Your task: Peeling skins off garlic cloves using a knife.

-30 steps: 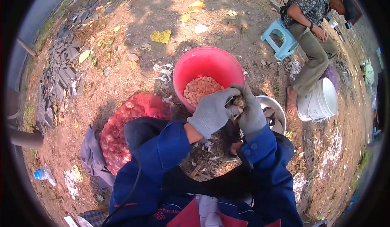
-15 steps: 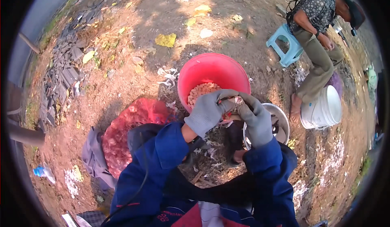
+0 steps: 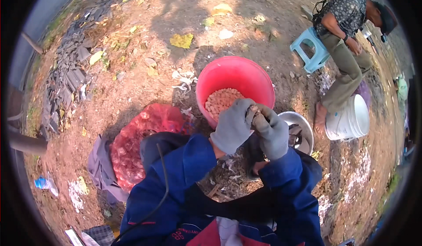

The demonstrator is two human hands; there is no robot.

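My left hand (image 3: 232, 127) and my right hand (image 3: 273, 134), both in grey gloves, meet over the near right rim of a pink bucket (image 3: 235, 73). Their curled fingertips pinch a small brownish garlic piece (image 3: 253, 110) between them; the gloves hide most of it. Pale peeled cloves (image 3: 221, 100) cover the bottom of the bucket. Just beyond my right hand stands a metal pot (image 3: 307, 123) with something dark inside, partly covered by the glove.
A red mesh bag (image 3: 125, 153) of garlic bulbs lies by my left leg, with grey cloth (image 3: 101, 167) beside it. At the right, another person (image 3: 345, 34) sits on a blue stool (image 3: 315, 60) near a white bucket (image 3: 354, 118). Skins and leaves litter the ground.
Both hands have drawn slightly nearer to me and to the right, leaving more cloves in view. The held garlic shows less, with the fingers closer together.
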